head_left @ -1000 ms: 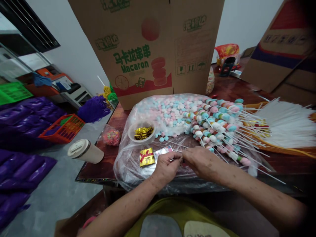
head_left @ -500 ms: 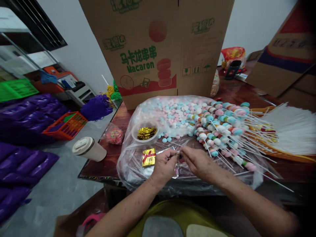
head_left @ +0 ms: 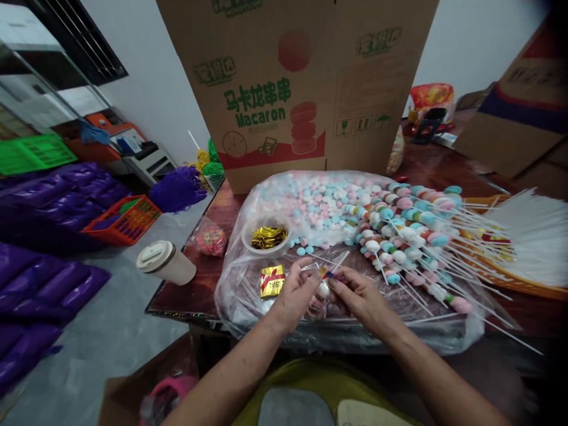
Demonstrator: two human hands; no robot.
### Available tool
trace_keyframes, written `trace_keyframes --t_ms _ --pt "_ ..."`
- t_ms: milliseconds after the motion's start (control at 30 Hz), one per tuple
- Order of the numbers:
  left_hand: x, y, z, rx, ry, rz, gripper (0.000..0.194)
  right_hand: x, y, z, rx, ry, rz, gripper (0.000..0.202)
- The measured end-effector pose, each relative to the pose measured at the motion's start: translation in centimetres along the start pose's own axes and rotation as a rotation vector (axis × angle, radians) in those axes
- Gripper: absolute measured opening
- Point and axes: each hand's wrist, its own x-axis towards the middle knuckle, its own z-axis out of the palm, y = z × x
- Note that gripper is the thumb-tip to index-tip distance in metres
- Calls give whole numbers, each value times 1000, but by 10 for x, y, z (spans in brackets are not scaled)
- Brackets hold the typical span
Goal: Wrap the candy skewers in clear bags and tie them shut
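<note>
My left hand and my right hand meet above the near edge of a plastic-covered table. Both have their fingers closed on a small clear packet with pink and white pieces in it, and small red and blue bits show between the fingertips. Left of my left hand lies a gold square packet with a red ribbon print. Behind it, a round bowl holds gold twist ties. Loose pastel candies spread at the back. Skewered candies are piled to the right.
A large carton stands behind the candies. At the right, an orange basket carries white sticks. A lidded cup and a bag of pink candies sit at the table's left. Purple bags lie further left.
The view has shifted, and the scene sits slightly further right. The clear packet with pink and white pieces now shows between my hands, which are a little further apart.
</note>
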Motion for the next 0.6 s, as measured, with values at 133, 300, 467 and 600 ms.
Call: trace_keyframes --t_ms 133,300,467,600 --pt "-6 10 -13 379 -289 -26 34 -1 -6 -3 57 -142 103 35" --pt "-16 33 -22 781 -345 139 23 -5 -3 8 -185 -26 -53 20" --pt "-17 29 -24 571 -446 9 20 -2 0 16 -409 -12 -150 19" --pt "-7 26 -29 570 -397 -60 16 8 -13 5 -829 12 -309 26"
